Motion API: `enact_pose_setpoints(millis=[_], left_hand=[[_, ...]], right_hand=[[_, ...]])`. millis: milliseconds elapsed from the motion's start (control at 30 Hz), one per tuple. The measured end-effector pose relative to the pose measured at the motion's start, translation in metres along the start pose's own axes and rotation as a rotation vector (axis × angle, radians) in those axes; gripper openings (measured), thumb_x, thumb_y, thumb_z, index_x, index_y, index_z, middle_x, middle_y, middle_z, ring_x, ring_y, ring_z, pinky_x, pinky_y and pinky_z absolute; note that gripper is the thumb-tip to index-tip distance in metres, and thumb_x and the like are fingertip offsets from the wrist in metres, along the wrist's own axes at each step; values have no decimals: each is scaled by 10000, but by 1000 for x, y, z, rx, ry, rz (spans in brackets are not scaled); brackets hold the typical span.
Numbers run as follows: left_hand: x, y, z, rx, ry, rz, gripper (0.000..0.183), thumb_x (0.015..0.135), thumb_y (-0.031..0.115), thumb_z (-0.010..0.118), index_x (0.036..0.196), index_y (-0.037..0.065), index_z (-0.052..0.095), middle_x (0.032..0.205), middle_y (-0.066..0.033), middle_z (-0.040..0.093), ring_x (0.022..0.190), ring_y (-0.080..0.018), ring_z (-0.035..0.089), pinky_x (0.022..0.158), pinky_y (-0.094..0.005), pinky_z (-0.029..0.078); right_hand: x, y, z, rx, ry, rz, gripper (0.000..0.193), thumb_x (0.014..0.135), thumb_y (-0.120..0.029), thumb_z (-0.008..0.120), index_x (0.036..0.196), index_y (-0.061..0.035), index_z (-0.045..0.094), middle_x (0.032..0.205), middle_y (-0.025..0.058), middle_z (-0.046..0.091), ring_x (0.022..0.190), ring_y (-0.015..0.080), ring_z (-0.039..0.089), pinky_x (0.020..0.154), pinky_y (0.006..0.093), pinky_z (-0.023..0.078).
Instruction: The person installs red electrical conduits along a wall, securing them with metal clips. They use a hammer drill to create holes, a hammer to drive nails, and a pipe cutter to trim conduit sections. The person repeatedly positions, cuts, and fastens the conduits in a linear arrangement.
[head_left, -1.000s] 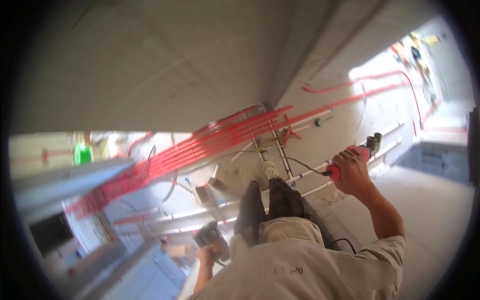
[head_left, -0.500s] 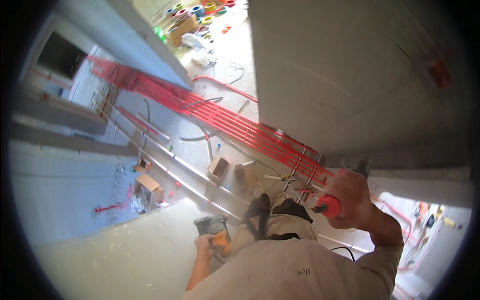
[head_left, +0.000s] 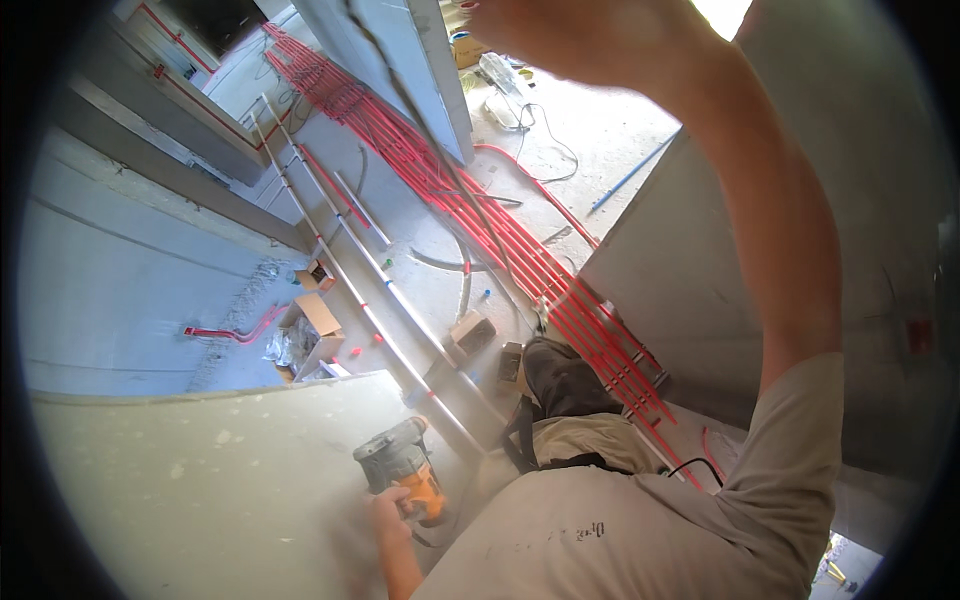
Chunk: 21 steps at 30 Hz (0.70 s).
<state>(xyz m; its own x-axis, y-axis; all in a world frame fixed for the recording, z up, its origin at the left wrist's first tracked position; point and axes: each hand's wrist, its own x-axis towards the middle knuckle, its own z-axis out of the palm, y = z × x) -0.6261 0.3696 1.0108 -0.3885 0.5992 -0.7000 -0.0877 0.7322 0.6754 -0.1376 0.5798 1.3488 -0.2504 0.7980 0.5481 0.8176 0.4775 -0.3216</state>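
Observation:
My left hand (head_left: 392, 508) is closed round the grip of a grey and orange hammer drill (head_left: 400, 458), held low on the left beside a pale, speckled surface (head_left: 200, 450). My right arm is raised across the upper right. My right hand (head_left: 560, 35) reaches the top edge of the picture, where its fingers are cut off, so what they hold, if anything, cannot be seen. A dark cable (head_left: 408, 95) runs slanting down from the top edge, left of the raised hand, toward the floor by my foot.
Parallel red conduits (head_left: 480, 215) cross the floor diagonally, passing close by my foot. Long white pipes (head_left: 375, 275) lie left of them. An opened cardboard box (head_left: 318, 325) and smaller boxes (head_left: 470, 332) stand on the floor. A grey wall (head_left: 690, 270) rises at right, a wall edge (head_left: 440, 80) ahead.
My right hand has swung from low right up to the top edge; the red-ended tool it held is out of sight. The dark cable now shows. The view has turned, with the drill still in my left hand.

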Motion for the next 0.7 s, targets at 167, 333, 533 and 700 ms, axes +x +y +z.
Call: enact_pose_setpoints(millis=[167, 333, 533, 700], left_hand=[[-15, 65, 17, -46, 23, 165, 223, 724, -84, 668, 927, -22, 599, 728, -73, 575, 503, -172, 515, 503, -310, 440], [4, 111, 48, -36, 5, 282, 321, 697, -70, 682, 1007, -4, 632, 841, -49, 602, 556, -157, 514, 530, -300, 425], [83, 190, 132, -18, -45, 256, 238, 736, -61, 673, 965, -32, 618, 709, -60, 573, 505, -160, 516, 517, -307, 435], [173, 260, 233, 76, -97, 167, 163, 759, -44, 656, 915, -24, 616, 617, -63, 542, 458, -186, 515, 494, -329, 474]], right_hand=[[54, 15, 6, 73, 51, -227, 226, 803, 45, 578, 941, 2, 751, 881, 231, 735, 829, 394, 723, 783, 490, 562], [112, 90, 89, -271, -165, -78, 214, 801, -91, 660, 972, -72, 787, 970, 188, 771, 935, 350, 751, 802, 476, 582], [107, 276, 229, -209, -217, 26, 181, 799, -185, 649, 886, -109, 788, 895, 149, 781, 837, 331, 771, 667, 476, 587], [74, 404, 327, -220, -428, 305, 161, 769, -175, 671, 894, -130, 763, 898, 126, 775, 899, 327, 766, 772, 469, 560]])
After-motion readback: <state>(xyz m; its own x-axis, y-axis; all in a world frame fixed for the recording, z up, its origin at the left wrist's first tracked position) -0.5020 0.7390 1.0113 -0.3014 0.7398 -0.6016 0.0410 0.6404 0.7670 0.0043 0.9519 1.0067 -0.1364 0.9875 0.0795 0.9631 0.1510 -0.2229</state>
